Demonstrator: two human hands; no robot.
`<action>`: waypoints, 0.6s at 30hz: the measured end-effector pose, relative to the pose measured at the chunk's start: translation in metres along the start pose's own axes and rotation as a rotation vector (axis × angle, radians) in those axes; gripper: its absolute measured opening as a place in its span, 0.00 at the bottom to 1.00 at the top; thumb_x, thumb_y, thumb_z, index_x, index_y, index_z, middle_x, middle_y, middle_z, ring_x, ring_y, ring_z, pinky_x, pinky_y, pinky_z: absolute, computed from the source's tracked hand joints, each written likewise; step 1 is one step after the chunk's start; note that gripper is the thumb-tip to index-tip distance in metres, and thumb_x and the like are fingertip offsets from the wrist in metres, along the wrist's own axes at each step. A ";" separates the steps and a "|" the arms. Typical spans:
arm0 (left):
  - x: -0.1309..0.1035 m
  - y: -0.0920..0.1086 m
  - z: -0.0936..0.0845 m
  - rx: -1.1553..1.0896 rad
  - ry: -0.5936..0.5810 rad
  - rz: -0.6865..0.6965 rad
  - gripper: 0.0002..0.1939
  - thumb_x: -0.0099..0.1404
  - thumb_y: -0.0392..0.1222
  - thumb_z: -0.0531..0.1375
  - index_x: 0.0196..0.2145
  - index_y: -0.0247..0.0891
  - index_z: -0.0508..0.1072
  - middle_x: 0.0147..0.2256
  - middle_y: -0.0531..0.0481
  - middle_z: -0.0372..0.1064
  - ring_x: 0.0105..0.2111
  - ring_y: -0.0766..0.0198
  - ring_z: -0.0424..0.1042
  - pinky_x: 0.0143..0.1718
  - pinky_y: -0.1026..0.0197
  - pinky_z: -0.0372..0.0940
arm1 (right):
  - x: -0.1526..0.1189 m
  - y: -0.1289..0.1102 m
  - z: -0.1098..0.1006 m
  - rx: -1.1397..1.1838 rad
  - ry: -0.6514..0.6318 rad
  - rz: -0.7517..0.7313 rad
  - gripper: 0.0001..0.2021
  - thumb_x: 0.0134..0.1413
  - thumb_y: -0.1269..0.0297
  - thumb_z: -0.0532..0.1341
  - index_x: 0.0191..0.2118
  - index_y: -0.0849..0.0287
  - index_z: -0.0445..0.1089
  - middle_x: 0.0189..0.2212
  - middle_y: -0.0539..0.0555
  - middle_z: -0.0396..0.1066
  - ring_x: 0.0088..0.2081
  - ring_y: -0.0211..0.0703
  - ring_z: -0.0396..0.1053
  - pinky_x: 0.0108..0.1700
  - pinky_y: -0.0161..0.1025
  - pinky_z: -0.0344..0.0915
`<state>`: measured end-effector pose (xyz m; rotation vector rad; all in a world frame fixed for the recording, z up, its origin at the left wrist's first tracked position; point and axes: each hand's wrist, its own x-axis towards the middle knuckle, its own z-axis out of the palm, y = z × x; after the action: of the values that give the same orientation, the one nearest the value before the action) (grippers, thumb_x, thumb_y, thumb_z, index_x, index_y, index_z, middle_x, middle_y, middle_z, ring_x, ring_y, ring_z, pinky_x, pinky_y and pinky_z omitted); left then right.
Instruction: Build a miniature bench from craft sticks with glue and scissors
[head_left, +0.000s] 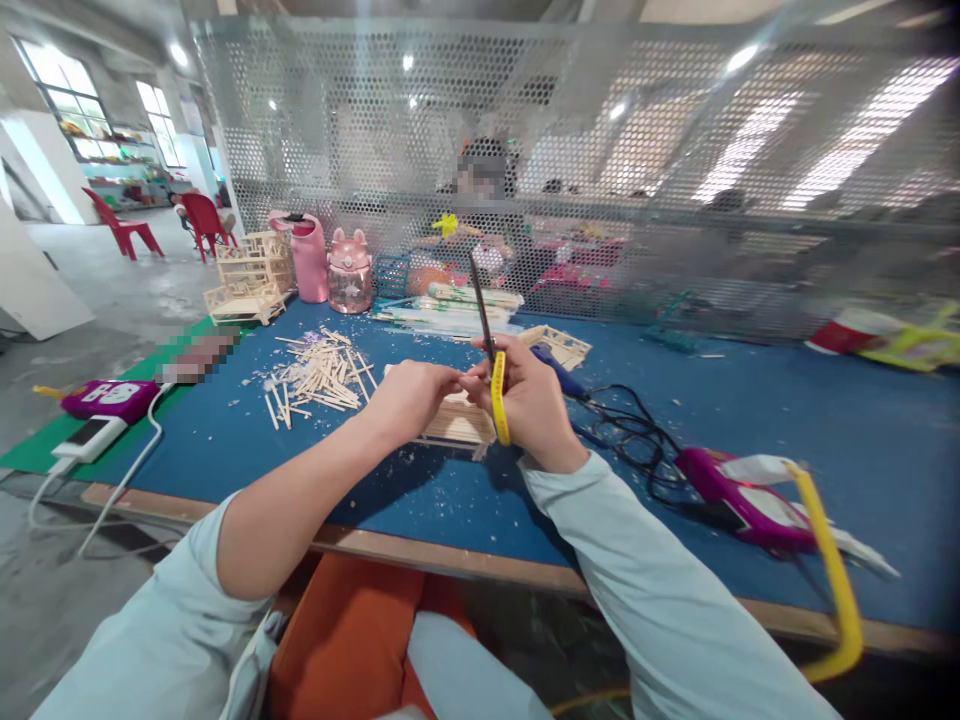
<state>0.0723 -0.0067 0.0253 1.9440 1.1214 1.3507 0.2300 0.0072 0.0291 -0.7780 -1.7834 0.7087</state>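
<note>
My right hand [531, 395] is closed around what look like scissors, with a long dark blade [481, 300] pointing up and a yellow handle [501, 400] along the palm. My left hand [420, 395] pinches at its fingertips, meeting the right hand's fingers; whatever lies between them is too small to make out. Just below both hands rests a small panel of pale wooden sticks [457, 425], partly hidden by them. To the left, a heap of loose wooden sticks [322, 375] is scattered on the blue table mat [360, 490].
Behind the sticks stand a stick-built model [251, 285], a pink bottle [308, 260] and a clear pink cup [350, 275]. A blue-handled tool [559, 370] with a black cord lies right of my hands. Purple devices [750, 500] [111, 398] sit on both sides. A person [487, 200] is behind the perforated screen [337, 110].
</note>
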 end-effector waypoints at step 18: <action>0.005 0.016 -0.010 -0.672 -0.062 -0.515 0.04 0.54 0.39 0.66 0.27 0.35 0.76 0.24 0.48 0.73 0.23 0.70 0.71 0.23 0.69 0.60 | 0.002 -0.012 -0.035 -0.064 -0.258 0.113 0.19 0.44 0.53 0.63 0.41 0.58 0.67 0.28 0.49 0.62 0.27 0.36 0.61 0.29 0.35 0.61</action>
<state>0.0694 -0.0118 0.0441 1.1119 0.8923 1.1625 0.2608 0.0050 0.0504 -0.8665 -2.0143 0.8615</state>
